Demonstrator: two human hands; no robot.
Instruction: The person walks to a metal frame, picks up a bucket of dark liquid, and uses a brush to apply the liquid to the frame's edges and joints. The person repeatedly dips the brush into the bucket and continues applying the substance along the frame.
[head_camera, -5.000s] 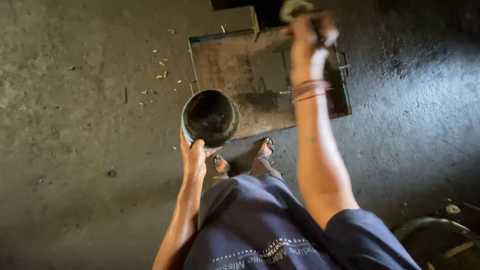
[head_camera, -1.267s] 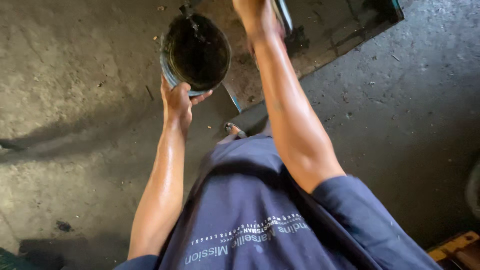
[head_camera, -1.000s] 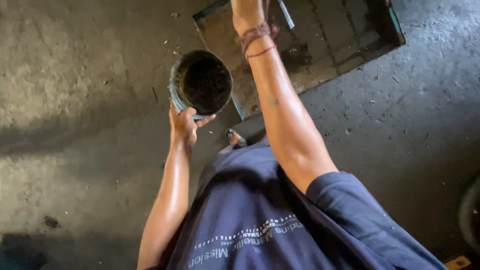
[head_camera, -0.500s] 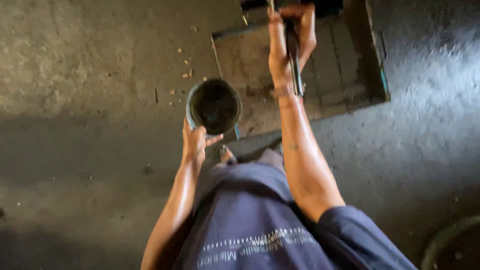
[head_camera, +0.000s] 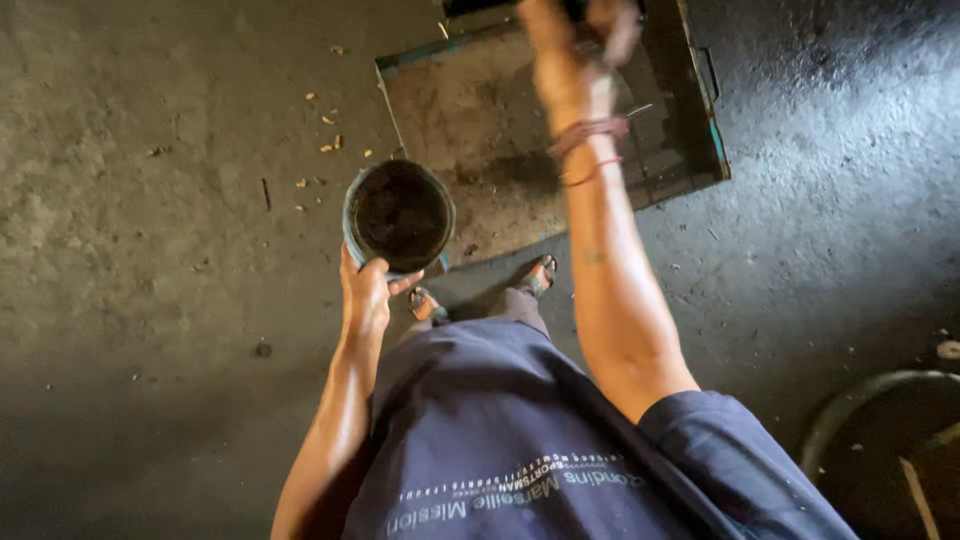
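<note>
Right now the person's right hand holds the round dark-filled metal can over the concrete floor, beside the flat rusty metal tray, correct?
Not quite: the head view shows the left hand holding the round dark-filled metal can. The right hand is raised above the flat rusty metal tray, blurred. The rest stands: the concrete floor lies beneath.

Rough grey concrete floor (head_camera: 150, 250), stained darker toward 3 o'clock. At 12 o'clock, flat rectangular metal tray (head_camera: 480, 130) with a teal-edged rim, lying directly on the floor, surface dusty and smeared. Scatter of pale chips (head_camera: 320, 120) at 10 to 11 o'clock, just beside the tray's left edge. Thin dark stick (head_camera: 265, 193) and small dark spot (head_camera: 262, 349) near 9 o'clock. Two sandalled feet (head_camera: 540, 275) planted just below the tray. Curved hoop-like object (head_camera: 850, 410) at 4 o'clock, partly cut off.
</note>
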